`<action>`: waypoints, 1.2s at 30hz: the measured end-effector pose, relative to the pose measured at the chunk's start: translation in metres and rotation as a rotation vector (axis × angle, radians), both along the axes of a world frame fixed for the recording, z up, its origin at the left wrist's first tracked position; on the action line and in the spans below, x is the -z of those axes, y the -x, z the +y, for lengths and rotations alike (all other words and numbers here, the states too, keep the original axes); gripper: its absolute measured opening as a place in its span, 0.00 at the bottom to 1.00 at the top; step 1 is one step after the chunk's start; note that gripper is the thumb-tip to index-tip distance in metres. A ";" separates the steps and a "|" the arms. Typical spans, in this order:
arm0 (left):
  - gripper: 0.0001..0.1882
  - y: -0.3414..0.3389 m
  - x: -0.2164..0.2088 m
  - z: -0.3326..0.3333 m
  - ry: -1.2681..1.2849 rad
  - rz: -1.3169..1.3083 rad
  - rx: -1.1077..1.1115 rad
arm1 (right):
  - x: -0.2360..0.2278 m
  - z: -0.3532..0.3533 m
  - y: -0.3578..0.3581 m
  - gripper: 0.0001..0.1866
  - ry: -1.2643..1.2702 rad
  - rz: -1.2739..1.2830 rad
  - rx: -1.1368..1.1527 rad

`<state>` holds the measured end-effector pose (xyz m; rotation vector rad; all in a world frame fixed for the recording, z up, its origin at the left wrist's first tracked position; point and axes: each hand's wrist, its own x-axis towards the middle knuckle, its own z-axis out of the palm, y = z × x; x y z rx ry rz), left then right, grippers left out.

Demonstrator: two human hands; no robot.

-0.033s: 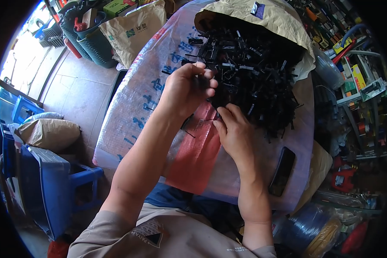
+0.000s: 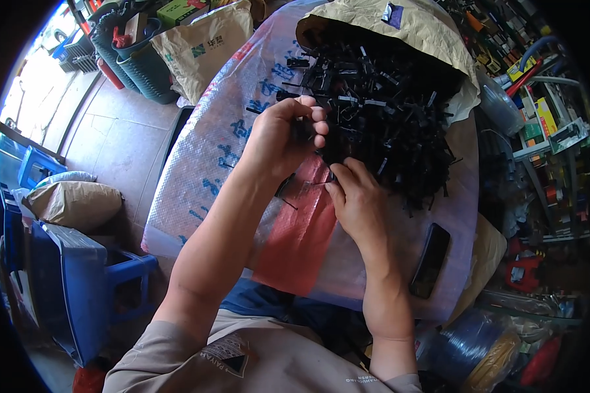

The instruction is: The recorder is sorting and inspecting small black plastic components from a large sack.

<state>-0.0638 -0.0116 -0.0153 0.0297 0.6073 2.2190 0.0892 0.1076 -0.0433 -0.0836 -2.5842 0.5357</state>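
Observation:
Curled fingers of my left hand (image 2: 283, 134) close round small black plastic pieces, mostly hidden in the palm. Lower and to the right, my right hand (image 2: 358, 196) has thumb and fingertips pinched on a small black part with a thin stem that sticks out to the left. Both hands hover at the near left edge of a large heap of black plastic parts (image 2: 393, 124), which spills from an open brown paper sack (image 2: 432, 39). One loose black part with a thin stem (image 2: 287, 198) lies just below my left wrist, on the woven plastic sheet (image 2: 183, 177).
A dark phone (image 2: 430, 261) rests on the sheet near its right edge. To the left stand blue plastic stools (image 2: 78, 275), a filled sack (image 2: 75, 200), a paper bag (image 2: 206, 49) and a green basket (image 2: 147, 72). Cluttered shelves (image 2: 550, 141) line the right side.

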 end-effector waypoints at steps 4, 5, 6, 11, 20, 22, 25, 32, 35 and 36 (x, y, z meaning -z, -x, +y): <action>0.04 0.007 0.000 -0.004 0.026 -0.061 0.048 | -0.009 0.002 -0.010 0.16 0.086 -0.123 -0.062; 0.05 0.009 0.003 -0.005 0.001 -0.039 0.077 | -0.013 0.002 -0.014 0.17 0.136 -0.130 -0.080; 0.05 0.008 0.002 -0.004 -0.024 -0.021 0.111 | -0.022 0.004 -0.019 0.17 0.127 -0.170 -0.006; 0.05 -0.003 -0.003 -0.010 0.101 0.308 0.080 | -0.037 0.017 -0.023 0.21 0.457 -0.178 0.042; 0.08 -0.042 -0.015 0.006 0.327 0.979 0.275 | -0.037 0.042 -0.027 0.07 1.266 0.268 0.102; 0.12 -0.048 -0.013 0.008 0.338 1.069 0.243 | -0.037 0.041 -0.027 0.05 1.249 0.282 0.215; 0.25 -0.055 -0.008 0.015 0.350 1.566 -0.086 | -0.033 0.038 -0.026 0.08 1.225 0.222 0.253; 0.22 -0.062 0.001 0.023 0.394 1.737 -0.155 | -0.034 0.032 -0.028 0.23 1.321 0.121 0.151; 0.19 -0.069 0.000 0.023 0.419 1.690 -0.134 | -0.042 0.024 -0.027 0.34 1.239 0.098 0.172; 0.19 -0.068 -0.001 0.023 0.423 1.714 -0.131 | -0.042 0.025 -0.029 0.39 1.234 0.061 0.178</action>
